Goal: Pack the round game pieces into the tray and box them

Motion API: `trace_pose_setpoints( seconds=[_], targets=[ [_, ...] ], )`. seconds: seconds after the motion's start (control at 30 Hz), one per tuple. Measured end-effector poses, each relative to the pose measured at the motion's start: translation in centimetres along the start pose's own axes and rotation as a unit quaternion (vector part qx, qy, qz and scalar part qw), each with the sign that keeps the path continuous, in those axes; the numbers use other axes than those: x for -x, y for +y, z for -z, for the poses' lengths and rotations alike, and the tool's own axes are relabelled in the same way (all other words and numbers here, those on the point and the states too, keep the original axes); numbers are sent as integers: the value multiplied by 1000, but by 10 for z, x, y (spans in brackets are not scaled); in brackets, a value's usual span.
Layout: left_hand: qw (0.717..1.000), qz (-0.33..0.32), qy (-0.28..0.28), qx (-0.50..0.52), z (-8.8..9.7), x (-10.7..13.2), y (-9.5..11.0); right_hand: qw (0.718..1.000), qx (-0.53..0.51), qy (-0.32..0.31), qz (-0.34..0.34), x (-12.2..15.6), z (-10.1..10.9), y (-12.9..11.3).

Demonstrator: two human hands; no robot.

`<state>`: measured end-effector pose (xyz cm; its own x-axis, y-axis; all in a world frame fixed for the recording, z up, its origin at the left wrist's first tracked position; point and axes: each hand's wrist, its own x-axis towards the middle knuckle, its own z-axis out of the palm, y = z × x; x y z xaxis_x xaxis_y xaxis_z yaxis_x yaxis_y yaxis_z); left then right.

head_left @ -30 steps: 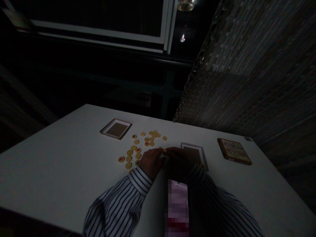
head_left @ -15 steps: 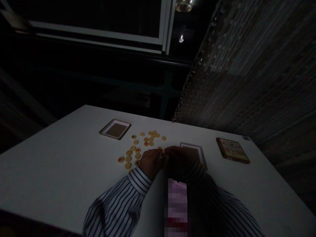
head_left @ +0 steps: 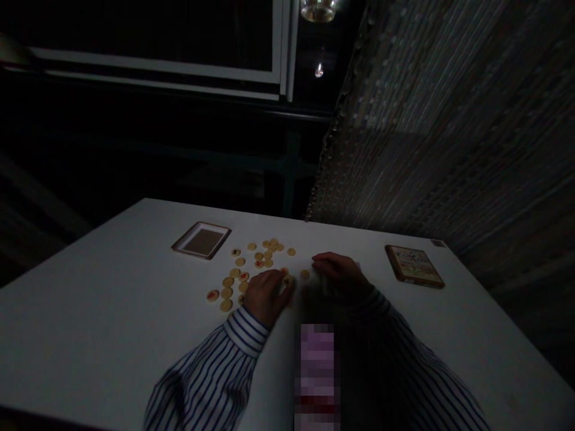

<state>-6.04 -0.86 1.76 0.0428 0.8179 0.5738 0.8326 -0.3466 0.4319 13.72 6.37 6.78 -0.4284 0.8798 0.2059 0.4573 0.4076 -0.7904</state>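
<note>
My left hand point(head_left: 266, 297) is closed, with a round xiangqi piece point(head_left: 287, 280) bearing a dark character between its fingertips and thumb. Just right of it, a plain pale piece point(head_left: 305, 274) shows in the gap between my hands. My right hand point(head_left: 340, 273) is apart from that piece, fingers reaching leftward and nothing visible in them; its thumb is in shadow. Several loose pieces point(head_left: 227, 293) lie around and beyond my left hand, some plain side up, others with red or dark characters.
On the white table point(head_left: 112, 317), an open shallow box half point(head_left: 177, 246) lies at the back left. A box with a printed lid point(head_left: 414, 265) is at the right. A pixelated pinkish object point(head_left: 317, 365) is in front of me. A bead curtain point(head_left: 404, 149) hangs behind.
My hands were together over a piece; now they are apart, my right hand having drawn away to the right. A plain piece shows in the gap. The view has shifted slightly.
</note>
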Motion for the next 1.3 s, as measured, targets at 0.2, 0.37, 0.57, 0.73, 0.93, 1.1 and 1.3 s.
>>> trace_pose_setpoints(
  seconds=[0.2,0.37,0.57,0.73,0.93,1.1,1.3],
  targets=[
    [1000,-5,-2,7,2,-1,4,996,87,-19,15,4,20,0],
    [1000,-15,-22,4,2,-5,10,992,118,-34,39,7,35,-7],
    [1000,-15,-13,9,1,-11,23,988,137,-52,45,10,48,-12],
    [999,3,-35,41,-2,-18,32,986,154,-54,42,11,51,-13],
    [997,29,-21,72,-8,-31,40,982,171,-65,38,11,51,-13],
    [995,39,-2,91,-14,-42,49,981,182,-65,31,12,53,-16],
    [992,61,-12,112,-22,-48,56,981,183,-55,23,13,58,-17]
  ],
)
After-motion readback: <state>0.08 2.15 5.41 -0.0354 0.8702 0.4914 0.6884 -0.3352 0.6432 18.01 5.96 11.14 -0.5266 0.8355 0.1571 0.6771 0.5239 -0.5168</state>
